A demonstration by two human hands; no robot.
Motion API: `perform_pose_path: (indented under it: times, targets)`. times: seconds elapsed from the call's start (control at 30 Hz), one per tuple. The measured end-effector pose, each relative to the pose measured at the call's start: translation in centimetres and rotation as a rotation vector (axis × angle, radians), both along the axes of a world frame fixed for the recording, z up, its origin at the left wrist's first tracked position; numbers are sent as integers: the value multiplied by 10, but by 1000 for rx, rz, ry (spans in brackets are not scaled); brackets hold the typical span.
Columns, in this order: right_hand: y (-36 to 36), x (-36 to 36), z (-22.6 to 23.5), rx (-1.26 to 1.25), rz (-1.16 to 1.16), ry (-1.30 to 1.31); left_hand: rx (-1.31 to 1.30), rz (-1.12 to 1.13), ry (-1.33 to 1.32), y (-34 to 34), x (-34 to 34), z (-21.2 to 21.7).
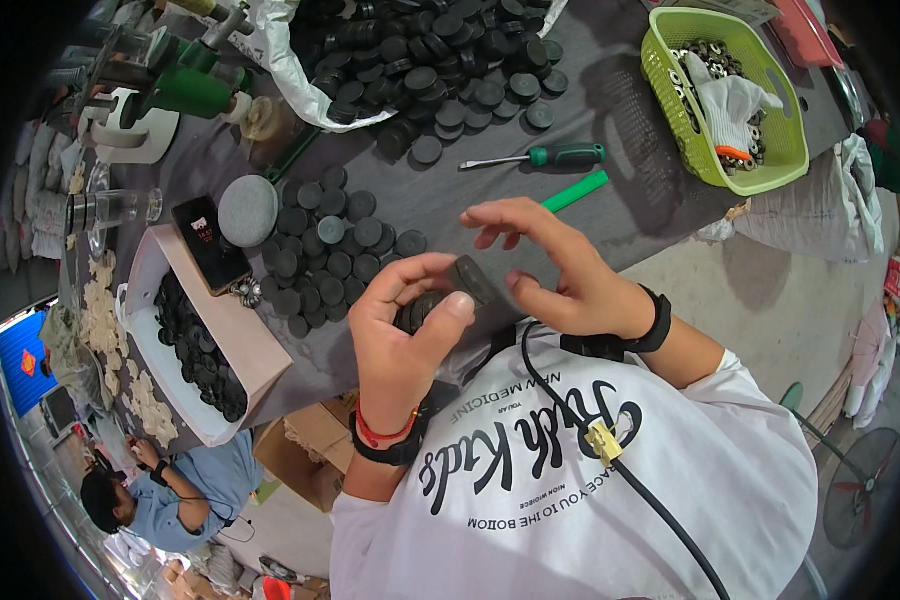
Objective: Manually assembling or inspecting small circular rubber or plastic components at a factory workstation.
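left hand (pixel 400 325) clamped on black discs (pixel 473 280) | right hand (pixel 575 285) fingers apart | green strip (pixel 578 190), screwdriver (pixel 568 155) beyond | disc pile (pixel 320 245) leftward

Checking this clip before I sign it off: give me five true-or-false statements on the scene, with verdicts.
1. The left hand holds black discs. True.
2. The right hand grips the screwdriver. False: the right hand holds nothing visible; the screwdriver lies on the tabletop.
3. A white glove lies in the yellow-green basket. True.
4. The smartphone is right of the round gray object. False: the smartphone is to its left.
5. A red bracelet is on the left wrist. True.
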State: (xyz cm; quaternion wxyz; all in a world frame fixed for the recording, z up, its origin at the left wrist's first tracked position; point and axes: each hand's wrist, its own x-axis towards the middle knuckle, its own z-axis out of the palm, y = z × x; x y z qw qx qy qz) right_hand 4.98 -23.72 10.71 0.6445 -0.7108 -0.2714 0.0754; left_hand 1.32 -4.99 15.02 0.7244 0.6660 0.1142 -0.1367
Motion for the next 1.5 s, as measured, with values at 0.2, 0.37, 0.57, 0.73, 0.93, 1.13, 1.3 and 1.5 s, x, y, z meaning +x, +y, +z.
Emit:
perform_pose_path:
  times: [0.2, 0.37, 0.57, 0.73, 0.93, 1.13, 1.3, 1.5]
  targets:
    - [0, 2, 2, 12, 15, -14, -9, -16, -22, 1, 1, -4]
    - [4, 3, 8, 4, 53, -33, -137, -6, 65, 6, 5, -12]
    - [15, 3, -5, -265, 8, 28, -392, -26, 322, 10, 3, -47]
    - [29, 10, -26, -468, 46, 32, -413, 6, 404, 22, -10, -71]
    - [82, 49, -21, -425, 16, -28, -310, 162, 252, 65, -26, -86]
    - [180, 136, -20, -360, -165, -254, 528, 238, -285, 80, -47, -101]
    - [242, 175, -42, -592, -415, -475, 584, 287, -486, 88, -58, -118]
    - [258, 203, -58, -525, -479, -442, 566, 326, -508, 87, -53, -120]
